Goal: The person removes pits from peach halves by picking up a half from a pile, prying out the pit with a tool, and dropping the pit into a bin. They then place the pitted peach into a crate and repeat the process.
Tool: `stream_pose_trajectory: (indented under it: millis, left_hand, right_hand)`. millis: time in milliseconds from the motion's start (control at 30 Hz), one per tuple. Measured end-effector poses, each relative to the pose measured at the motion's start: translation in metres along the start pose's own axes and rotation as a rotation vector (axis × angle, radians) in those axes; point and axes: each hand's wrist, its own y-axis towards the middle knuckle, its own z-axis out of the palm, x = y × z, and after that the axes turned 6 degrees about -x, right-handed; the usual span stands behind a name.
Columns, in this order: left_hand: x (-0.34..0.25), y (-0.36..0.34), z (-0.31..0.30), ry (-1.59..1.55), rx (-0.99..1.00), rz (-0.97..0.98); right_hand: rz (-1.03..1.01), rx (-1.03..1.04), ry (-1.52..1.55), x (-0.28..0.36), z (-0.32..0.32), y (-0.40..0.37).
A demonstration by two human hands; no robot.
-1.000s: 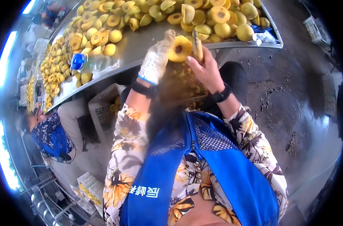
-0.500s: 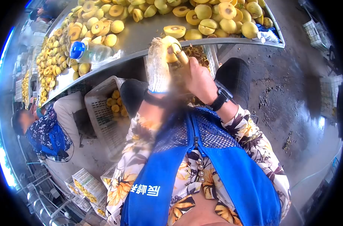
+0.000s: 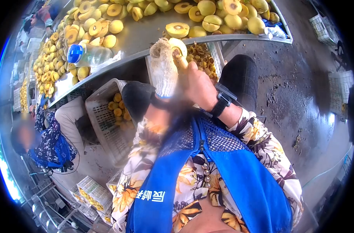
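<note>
My left hand, in a dirty white knit glove, grips a yellow peach half just past the table's near edge. Bare and wearing a black wrist strap, my right hand is closed around a tan-handled hand tool. The tool's upper end meets the cut side of the peach half; its working tip is hidden. Beneath my hands stands a crate holding many small brownish cut pieces.
Many halved peaches cover the metal table. A blue-capped bottle lies there. Left of my knees is a crate with peach pieces. Another person sits at the left. Wet floor lies right.
My right hand has shifted slightly left and down, and the tool handle points more upright against the peach half. My left hand keeps its grip. The view has shifted slightly.
</note>
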Motion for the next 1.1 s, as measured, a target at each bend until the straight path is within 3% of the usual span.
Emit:
stream_pose_trajectory:
  millis: [167,233,300,367,467,533,700,800,867,1100]
  left_hand:
    - [-0.009,0.016,-0.008,-0.055,-0.007,-0.217]
    - [-0.003,0.017,-0.011,-0.099,-0.04,-0.206]
    - [0.009,0.02,-0.016,-0.128,-0.034,-0.14]
    - [-0.006,0.013,0.0,-0.23,-0.154,-0.179]
    - [0.011,0.015,-0.007,0.247,-0.001,0.182]
    - [0.001,0.004,0.007,0.039,-0.067,0.048]
    - [-0.003,-0.004,0.01,0.427,0.054,0.344]
    - [-0.006,-0.004,0.009,0.812,-0.005,0.755]
    - [-0.008,-0.002,0.008,0.956,-0.025,0.926]
    - [-0.013,0.005,0.004,0.88,0.047,0.868]
  right_hand:
    - [0.058,0.117,0.021,-0.004,0.0,0.004]
    - [-0.015,0.109,0.028,-0.013,0.007,0.008]
    - [0.06,0.096,0.081,-0.006,0.008,0.008]
    - [0.063,0.071,0.061,-0.003,0.009,0.007]
    - [-0.019,0.01,-0.012,-0.004,0.011,0.007]
    - [-0.041,0.0,0.013,-0.005,0.008,0.008]
    - [0.002,-0.057,0.012,-0.006,0.005,0.012]
    - [0.016,-0.059,-0.008,-0.004,0.006,0.014]
    - [0.019,-0.048,-0.008,-0.003,0.005,0.014]
    - [-0.02,-0.025,0.047,-0.009,0.008,0.011]
